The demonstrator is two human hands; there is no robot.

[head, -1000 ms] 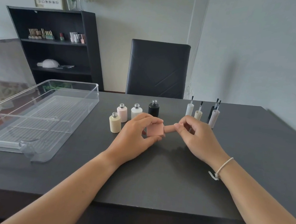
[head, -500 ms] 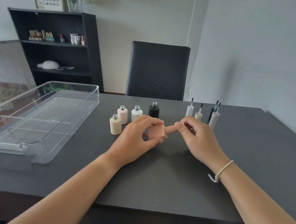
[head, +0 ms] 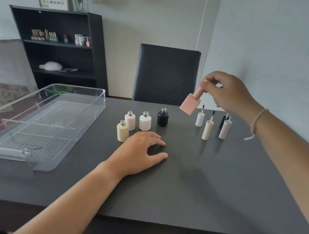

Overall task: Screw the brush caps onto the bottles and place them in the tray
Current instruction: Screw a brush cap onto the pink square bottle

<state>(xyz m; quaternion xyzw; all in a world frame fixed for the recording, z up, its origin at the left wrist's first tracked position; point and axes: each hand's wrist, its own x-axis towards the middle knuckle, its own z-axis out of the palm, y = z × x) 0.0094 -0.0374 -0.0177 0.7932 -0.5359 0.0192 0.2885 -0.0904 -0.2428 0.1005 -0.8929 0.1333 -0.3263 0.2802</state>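
Observation:
My right hand [head: 226, 94] pinches the cap of a capped pink square bottle [head: 190, 104], which hangs tilted in the air above the table. My left hand [head: 142, 150] rests on the dark table, fingers spread, holding nothing. Behind it stand several uncapped bottles: cream [head: 122, 132], pale pink [head: 130, 120], white [head: 145, 121] and black [head: 162, 117]. To the right, several brush caps stand brush-up: white [head: 200, 118], cream [head: 207, 129], pinkish [head: 225, 129] and a black one [head: 223, 121] partly hidden. The clear tray [head: 65, 141] lies at the left and holds no bottle.
A black chair [head: 166, 74] stands behind the table's far edge. A dark shelf unit [head: 59, 49] with small cosmetic items is at the back left. The wall runs close along the right side.
The left hand has let go of the pink bottle and dropped to the table. The right hand has lifted the capped bottle up and to the right.

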